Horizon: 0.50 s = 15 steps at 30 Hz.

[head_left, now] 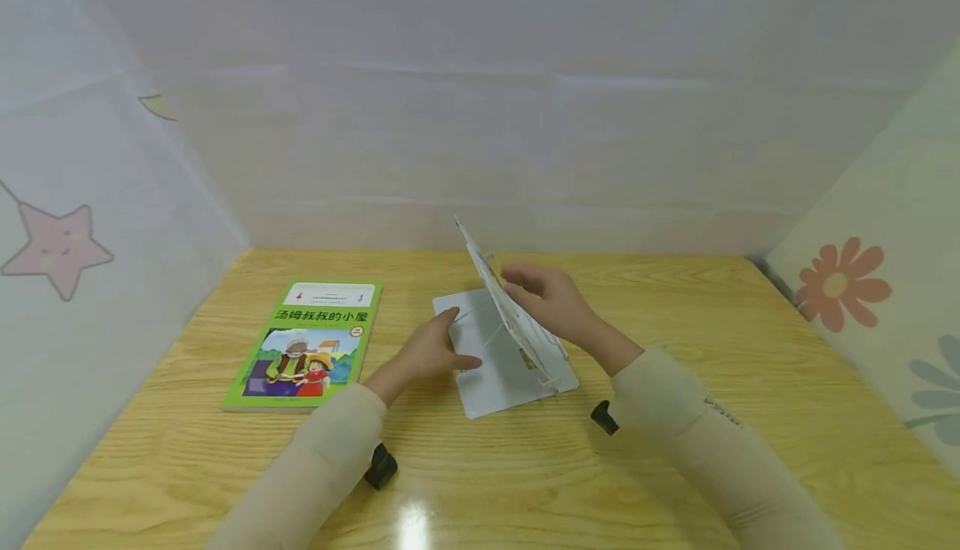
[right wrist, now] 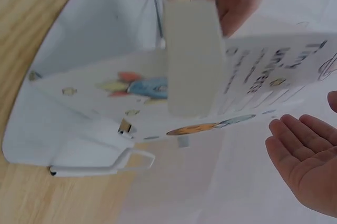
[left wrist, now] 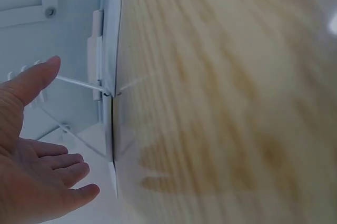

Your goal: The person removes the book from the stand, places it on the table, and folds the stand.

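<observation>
A white folding book stand stands on the wooden table, its base flat and its printed panel tilted up. The panel carries planet pictures and the words "Tiny universe". My left hand is at the left edge of the base, thumb and fingers spread apart around nothing. In the left wrist view, thin wire struts run between base and panel beside the left hand. On the panel's right side, my right hand is held with fingers loosely extended, fingertips close to the panel. Nothing lies in the right palm.
A green picture book lies face up on the table, left of the stand. A pale cloth hangs behind the table's back edge, and printed cloths rise at both sides. A black wrist camera sits below the left sleeve.
</observation>
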{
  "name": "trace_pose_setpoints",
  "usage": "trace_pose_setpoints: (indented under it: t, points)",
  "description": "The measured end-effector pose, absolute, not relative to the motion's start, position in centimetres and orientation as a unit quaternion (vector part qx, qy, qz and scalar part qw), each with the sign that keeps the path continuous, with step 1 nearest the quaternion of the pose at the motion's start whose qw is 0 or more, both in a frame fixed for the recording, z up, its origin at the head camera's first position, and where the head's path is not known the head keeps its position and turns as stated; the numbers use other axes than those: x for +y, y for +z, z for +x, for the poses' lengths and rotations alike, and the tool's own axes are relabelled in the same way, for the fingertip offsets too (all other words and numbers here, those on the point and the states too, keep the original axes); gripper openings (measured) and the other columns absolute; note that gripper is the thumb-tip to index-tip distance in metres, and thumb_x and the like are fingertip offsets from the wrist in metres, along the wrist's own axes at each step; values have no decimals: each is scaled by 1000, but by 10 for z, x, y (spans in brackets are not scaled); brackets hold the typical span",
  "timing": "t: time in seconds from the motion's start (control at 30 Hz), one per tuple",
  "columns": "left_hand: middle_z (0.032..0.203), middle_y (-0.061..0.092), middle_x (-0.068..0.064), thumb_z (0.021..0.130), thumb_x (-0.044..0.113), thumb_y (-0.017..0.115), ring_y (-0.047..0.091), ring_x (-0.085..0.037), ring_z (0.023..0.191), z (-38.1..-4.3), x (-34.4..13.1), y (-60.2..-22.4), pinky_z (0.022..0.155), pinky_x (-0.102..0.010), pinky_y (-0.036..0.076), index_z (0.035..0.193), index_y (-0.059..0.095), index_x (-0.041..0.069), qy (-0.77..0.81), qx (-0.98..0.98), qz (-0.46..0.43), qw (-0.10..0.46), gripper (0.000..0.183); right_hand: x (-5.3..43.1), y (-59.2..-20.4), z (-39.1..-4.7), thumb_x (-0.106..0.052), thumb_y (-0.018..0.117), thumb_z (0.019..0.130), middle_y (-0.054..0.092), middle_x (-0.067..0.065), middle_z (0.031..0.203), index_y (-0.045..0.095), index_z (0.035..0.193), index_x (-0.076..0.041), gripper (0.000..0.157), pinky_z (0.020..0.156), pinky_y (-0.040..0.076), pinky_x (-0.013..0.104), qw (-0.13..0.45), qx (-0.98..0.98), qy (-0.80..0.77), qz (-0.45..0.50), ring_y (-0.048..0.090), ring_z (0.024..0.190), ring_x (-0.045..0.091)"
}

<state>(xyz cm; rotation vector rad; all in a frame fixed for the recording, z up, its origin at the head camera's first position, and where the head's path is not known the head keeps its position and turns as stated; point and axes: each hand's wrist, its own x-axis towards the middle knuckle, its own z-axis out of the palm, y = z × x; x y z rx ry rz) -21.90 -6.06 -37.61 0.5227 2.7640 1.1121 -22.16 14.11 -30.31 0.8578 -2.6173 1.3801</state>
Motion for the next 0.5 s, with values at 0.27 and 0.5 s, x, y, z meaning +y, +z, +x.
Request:
trace_pose_setpoints:
  t: [0.27, 0.5]
  points:
    - [121, 44, -23, 62, 26, 77, 44, -29, 107, -229, -60, -393, 90, -37, 36, 129, 27, -8, 362, 909, 189, 78, 90, 144, -304, -192, -10, 47, 89, 53, 16, 114, 50, 115, 6, 31, 77, 46, 32, 23, -803, 513, 301, 53, 98, 23]
    - [121, 44, -22, 64, 20, 76, 44, -29, 107, -233, -62, -398, 90, -38, 36, 127, 31, -9, 378, 903, 193, 64, 83, 147, -312, -179, -13, 49, 88, 51, 12, 117, 52, 117, -1, 31, 83, 42, 39, 52, -816, 488, 304, 48, 106, 23]
